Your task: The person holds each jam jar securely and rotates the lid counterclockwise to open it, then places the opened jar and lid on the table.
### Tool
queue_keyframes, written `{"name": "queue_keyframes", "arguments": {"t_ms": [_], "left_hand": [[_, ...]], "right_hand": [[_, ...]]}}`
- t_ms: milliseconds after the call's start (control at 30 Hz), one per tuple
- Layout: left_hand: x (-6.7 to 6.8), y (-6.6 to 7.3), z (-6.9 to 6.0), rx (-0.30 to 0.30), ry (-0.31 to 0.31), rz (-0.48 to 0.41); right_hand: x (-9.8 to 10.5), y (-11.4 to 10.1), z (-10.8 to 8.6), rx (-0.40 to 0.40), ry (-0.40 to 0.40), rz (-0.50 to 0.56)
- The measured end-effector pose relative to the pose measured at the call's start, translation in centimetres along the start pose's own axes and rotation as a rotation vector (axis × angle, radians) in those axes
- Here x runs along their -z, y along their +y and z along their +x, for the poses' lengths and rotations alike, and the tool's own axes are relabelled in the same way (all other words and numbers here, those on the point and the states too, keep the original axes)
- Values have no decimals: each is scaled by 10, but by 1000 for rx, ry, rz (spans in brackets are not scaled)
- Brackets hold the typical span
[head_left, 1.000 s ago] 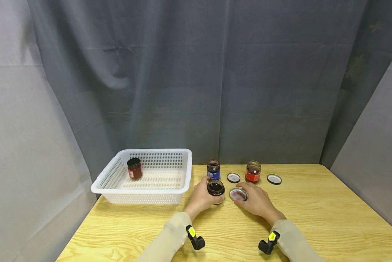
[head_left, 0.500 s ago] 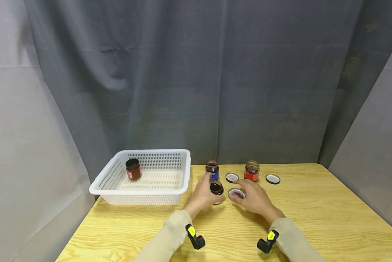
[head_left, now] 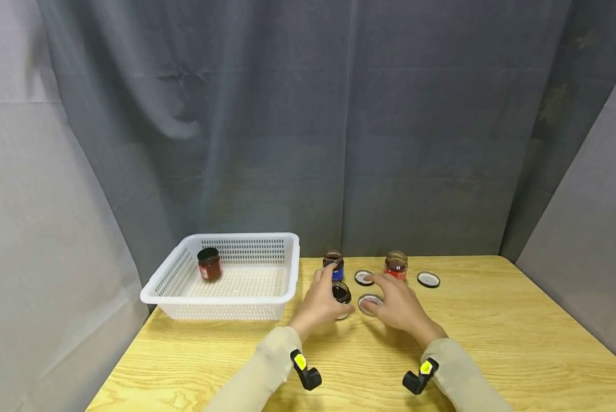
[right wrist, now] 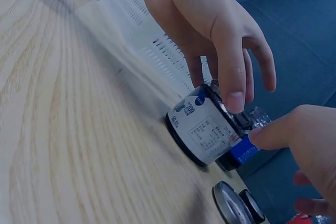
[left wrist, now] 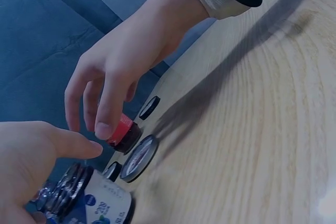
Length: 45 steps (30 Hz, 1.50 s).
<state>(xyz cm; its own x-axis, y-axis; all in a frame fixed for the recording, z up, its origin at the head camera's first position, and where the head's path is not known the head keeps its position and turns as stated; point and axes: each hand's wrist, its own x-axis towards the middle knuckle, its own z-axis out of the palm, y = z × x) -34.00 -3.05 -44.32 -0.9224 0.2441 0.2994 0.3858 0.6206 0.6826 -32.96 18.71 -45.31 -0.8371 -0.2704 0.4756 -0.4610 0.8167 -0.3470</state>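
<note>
An uncapped glass jar (head_left: 342,294) of dark jam stands on the table; its white and blue label (right wrist: 202,127) shows in the right wrist view. My left hand (head_left: 317,302) hovers around its rim, fingers spread and apart from the glass. To the right, an upturned jar lid (head_left: 366,300) lies flat, its stained inner side up. My right hand (head_left: 399,308) hangs just above that lid with loosely bent fingers, holding nothing. In the left wrist view the lid (left wrist: 139,159) rests on the wood, clear of the fingertips.
Behind stand an open blue-labelled jar (head_left: 338,272) and an open red-labelled jar (head_left: 397,265). Two more upturned lids, a middle lid (head_left: 363,279) and a right lid (head_left: 429,280), lie beside them. At left, a white basket (head_left: 219,313) holds a capped red jar (head_left: 210,265).
My left hand has loosened from the jar, its fingers opening and lifting. My right hand has let go of the lid, which now lies on the table.
</note>
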Motion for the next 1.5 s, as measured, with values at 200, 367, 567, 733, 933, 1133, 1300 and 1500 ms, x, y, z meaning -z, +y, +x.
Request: {"name": "queue_keyframes", "arguments": {"t_ms": [200, 367, 567, 733, 933, 1133, 1300, 1500], "left_hand": [[11, 1, -2, -28, 12, -11], [25, 5, -4, -76, -15, -23], [40, 7, -1, -163, 16, -97], [49, 10, -3, -157, 11, -98], [62, 10, -4, -181, 13, -77], [84, 1, -2, -162, 53, -65], [106, -12, 4, -173, 102, -36], [129, -26, 5, -157, 147, -2]], "right_hand": [[2, -3, 2, 5, 5, 9], [3, -6, 3, 22, 15, 12], [5, -13, 4, 68, 41, 35], [6, -19, 6, 85, 52, 44], [6, -25, 6, 95, 50, 62], [7, -35, 7, 137, 48, 84], [11, -48, 7, 193, 70, 89], [13, -65, 7, 230, 61, 108]]}}
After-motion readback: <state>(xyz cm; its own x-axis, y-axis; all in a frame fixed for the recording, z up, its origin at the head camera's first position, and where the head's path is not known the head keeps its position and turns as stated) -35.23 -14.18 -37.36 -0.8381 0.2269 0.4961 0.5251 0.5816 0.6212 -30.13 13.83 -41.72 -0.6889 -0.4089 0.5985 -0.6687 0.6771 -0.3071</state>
